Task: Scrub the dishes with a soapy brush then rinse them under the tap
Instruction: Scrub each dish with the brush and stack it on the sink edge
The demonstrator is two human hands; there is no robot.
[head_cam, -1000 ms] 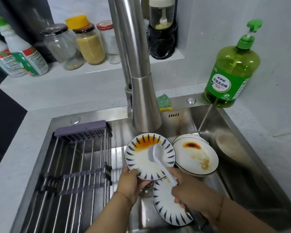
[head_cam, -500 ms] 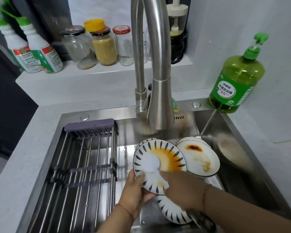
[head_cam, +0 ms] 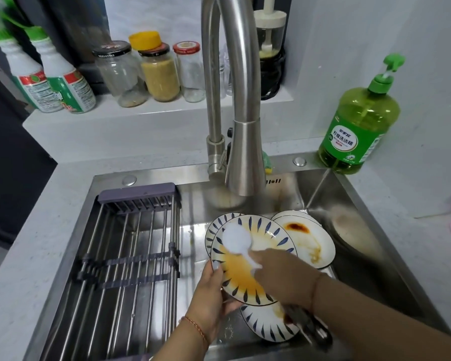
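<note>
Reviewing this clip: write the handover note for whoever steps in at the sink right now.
Left hand grips the patterned plate by its lower-left rim, tilted over the sink.
Right hand holds the white brush, head pressed on that plate.
Done: scrubbing begun; orange sauce smeared, not cleared.
Left: finish this plate, then the stained white plate behind and the patterned plate below. No water is visibly running from the tap; nothing sits in the rack.

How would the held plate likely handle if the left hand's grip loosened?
Probably slippery: the plate shows a wet orange sauce film under the brush. Likely rigid and breakable, seemingly glazed ceramic. The left hand grips only its lower-left rim, so it might slide toward the sink.
</note>
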